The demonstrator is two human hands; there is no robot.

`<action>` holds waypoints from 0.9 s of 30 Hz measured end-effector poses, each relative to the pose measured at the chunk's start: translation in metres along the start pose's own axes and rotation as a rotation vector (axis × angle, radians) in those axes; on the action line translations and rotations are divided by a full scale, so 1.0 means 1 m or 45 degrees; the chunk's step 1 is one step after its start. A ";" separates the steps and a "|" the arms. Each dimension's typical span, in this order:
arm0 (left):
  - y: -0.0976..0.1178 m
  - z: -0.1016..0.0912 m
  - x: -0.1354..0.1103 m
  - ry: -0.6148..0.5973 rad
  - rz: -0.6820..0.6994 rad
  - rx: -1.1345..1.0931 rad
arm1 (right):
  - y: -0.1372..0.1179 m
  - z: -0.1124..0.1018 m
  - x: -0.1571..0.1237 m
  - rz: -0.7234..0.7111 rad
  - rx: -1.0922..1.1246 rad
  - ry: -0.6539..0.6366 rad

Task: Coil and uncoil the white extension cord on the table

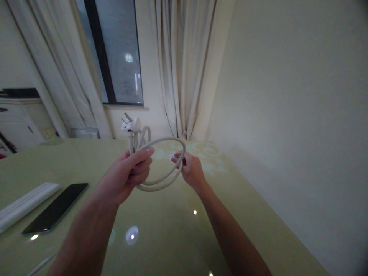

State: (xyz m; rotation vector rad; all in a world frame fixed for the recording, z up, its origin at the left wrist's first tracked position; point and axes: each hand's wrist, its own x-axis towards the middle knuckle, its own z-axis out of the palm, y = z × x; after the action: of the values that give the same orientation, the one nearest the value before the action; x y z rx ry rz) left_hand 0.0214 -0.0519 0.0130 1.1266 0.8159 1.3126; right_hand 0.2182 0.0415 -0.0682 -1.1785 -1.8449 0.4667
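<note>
A white power cable [163, 142] is coiled into loops above the table. Its three-pin plug [130, 124] sticks up at the top of the coil. My left hand [126, 176] is closed round the bunched cable just below the plug. My right hand [189, 168] pinches the right side of the loop between thumb and fingers. Both forearms reach in from the bottom of the view.
A glossy pale green table [172, 230] fills the lower view. A dark phone [57, 209] and a white power strip [25, 205] lie at the left. A plain wall runs along the right; curtains [181, 69] and a window [117, 50] stand behind.
</note>
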 end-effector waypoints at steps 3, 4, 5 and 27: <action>-0.002 0.000 0.001 0.042 0.010 0.039 | 0.006 0.005 0.004 -0.037 0.425 -0.017; -0.002 -0.001 0.001 0.049 0.014 0.049 | 0.007 0.007 0.006 -0.039 0.565 -0.033; -0.003 -0.001 0.002 0.054 0.019 0.055 | 0.008 0.008 0.007 -0.029 0.703 -0.060; -0.024 0.016 0.008 -0.096 -0.020 0.204 | -0.024 -0.001 0.000 0.173 1.642 0.031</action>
State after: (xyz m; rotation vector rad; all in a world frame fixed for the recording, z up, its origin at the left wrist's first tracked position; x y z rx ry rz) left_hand 0.0449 -0.0442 -0.0035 1.2859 0.8841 1.2010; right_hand 0.2065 0.0301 -0.0512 -0.3772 -1.0159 1.4141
